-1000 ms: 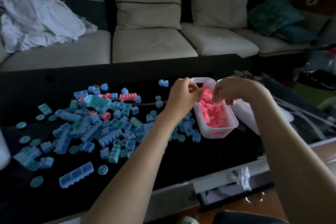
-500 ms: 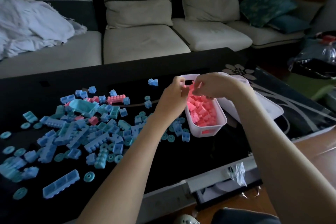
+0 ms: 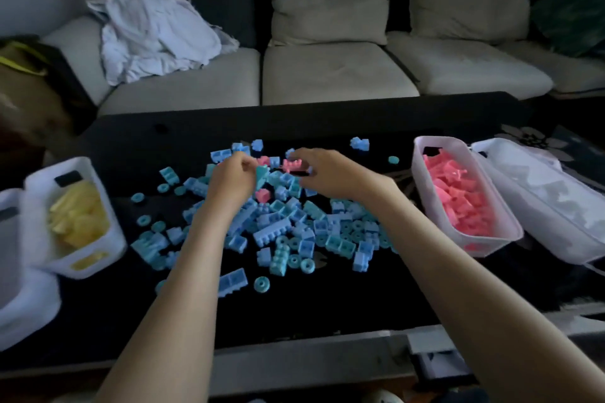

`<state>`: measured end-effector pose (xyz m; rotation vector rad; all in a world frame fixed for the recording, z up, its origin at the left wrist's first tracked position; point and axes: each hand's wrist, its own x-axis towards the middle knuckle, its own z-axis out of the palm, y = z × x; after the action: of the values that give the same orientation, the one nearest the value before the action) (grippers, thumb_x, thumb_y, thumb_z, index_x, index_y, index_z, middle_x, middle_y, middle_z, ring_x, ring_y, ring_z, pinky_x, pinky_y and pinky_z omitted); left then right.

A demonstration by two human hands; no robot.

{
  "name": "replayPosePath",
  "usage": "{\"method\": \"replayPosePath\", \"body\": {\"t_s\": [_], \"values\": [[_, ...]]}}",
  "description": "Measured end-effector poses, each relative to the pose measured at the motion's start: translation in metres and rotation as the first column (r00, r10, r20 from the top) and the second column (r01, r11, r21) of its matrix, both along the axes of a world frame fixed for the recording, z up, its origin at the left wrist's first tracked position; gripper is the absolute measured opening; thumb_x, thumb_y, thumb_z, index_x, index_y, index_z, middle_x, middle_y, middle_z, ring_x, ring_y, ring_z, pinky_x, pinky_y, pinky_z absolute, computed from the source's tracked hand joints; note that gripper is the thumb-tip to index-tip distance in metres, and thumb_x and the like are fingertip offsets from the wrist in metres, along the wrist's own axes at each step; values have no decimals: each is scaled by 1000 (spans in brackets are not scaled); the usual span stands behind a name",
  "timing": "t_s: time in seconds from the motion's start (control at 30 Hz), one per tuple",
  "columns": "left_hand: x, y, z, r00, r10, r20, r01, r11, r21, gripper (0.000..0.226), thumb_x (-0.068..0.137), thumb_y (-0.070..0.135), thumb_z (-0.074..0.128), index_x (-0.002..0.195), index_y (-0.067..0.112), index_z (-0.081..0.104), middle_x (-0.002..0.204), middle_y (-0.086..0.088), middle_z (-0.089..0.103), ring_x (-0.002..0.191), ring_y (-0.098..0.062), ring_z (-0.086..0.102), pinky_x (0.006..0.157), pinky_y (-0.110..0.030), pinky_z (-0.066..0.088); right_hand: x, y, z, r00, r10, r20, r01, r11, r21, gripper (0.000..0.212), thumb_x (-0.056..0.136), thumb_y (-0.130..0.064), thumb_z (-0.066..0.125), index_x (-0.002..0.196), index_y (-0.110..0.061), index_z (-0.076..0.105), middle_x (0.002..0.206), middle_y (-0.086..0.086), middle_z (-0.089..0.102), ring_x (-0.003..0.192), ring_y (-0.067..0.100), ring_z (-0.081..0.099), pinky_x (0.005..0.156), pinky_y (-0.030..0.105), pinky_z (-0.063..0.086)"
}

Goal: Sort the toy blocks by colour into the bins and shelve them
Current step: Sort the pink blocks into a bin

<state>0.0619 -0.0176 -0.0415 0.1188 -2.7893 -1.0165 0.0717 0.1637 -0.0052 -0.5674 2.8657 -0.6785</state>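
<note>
Three pink blocks, at least, are showing in the blue pile (image 3: 271, 232) that is lying across the middle of the table (image 3: 327, 311), all of them on the side of the pile toward the far edge. You are arching your right hand (image 3: 327, 173) over the long pink block (image 3: 292, 164), with forefinger and thumb curling down round it and seemingly pinching it; whether it is leaving the table I cannot tell. Your left hand (image 3: 234, 178) is sitting just beside it over the pile, fingers curled in toward the palm next to a teal piece (image 3: 262, 175), and I cannot tell whether they are gripping anything. A small pink block (image 3: 263, 160) is lying between your two hands, and a second pink block (image 3: 263, 195) is sitting just toward the near edge from your left thumb. These are looking like hollow moulded plastic: light, stiff, a little slick on the flat faces and not fragile. So you are probably doing best by taking the long one across its narrow sides below the studs, and each small one between thumb and one finger. Loose blue neighbours are touching them and are likely to be dragged along. The pink bin (image 3: 417, 154) is standing toward the right edge, well apart from your right hand, and the yellow bin (image 3: 108, 239) is standing at the left edge.
</note>
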Motion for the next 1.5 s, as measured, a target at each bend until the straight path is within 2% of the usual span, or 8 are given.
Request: {"method": "replayPosePath", "body": {"t_s": [0.13,0.27,0.6,0.73,1.03,1.17,1.37,1.5], "values": [[5,-39,-6,990,117,79,-104,982,-158,20,97,19,42,105,22,60,108,0,64,101,-24,56,80,-33,41,-13,-51,-27,993,115,29,-117,992,44,39,95,-12,46,132,-24,51,133,5,51,117,23,51,93,31,42],[6,-47,-17,982,2,188,59,947,-316,20,97,32,41,107,39,58,101,7,65,104,-21,56,90,-38,37,-23,-73,-45,992,119,43,-123,986,112,38,92,-11,43,124,-28,55,125,4,55,113,27,52,92,39,42],[4,-38,-19,971,-80,224,170,891,-420,26,96,25,41,113,30,60,88,9,49,119,-21,41,100,-40,22,-28,-76,-47,995,77,62,-82,994,73,10,94,-15,46,100,-11,53,98,7,58,88,25,55,77,38,45],[2,-34,-19,979,-76,191,150,899,-412,16,96,26,42,100,26,58,71,13,44,113,-20,44,101,-40,21,-29,-66,-49,994,68,86,-75,994,80,12,93,-19,53,105,-17,52,97,-1,56,89,21,56,80,36,47],[3,-26,-16,983,-95,155,144,926,-349,30,94,24,36,100,28,65,73,12,57,104,-13,48,103,-39,19,-31,-58,-50,992,94,82,-106,980,169,23,95,-19,44,110,-26,61,110,-1,61,99,22,57,93,41,46],[2,-25,-15,992,-68,109,98,951,-295,28,94,24,38,72,26,54,60,7,52,68,-8,49,100,-38,25,-31,-53,-45,998,52,20,-54,990,127,23,96,-25,45,110,-19,62,110,0,60,100,19,55,94,39,43],[5,-18,5,995,-83,55,94,967,-235,6,92,27,51,91,29,56,89,9,66,87,-10,54,92,-34,24,-31,-43,-32,999,-12,-40,12,1000,19,33,96,-32,46,101,-3,61,97,9,59,75,21,54,67,33,45],[12,5,28,983,-178,50,182,978,-103,7,92,26,56,92,22,50,88,8,58,82,-12,55,82,-30,39,-27,-21,-7,996,-84,-38,83,996,-31,27,95,-39,49,97,-15,59,84,0,60,66,12,53,60,26,43]]}}
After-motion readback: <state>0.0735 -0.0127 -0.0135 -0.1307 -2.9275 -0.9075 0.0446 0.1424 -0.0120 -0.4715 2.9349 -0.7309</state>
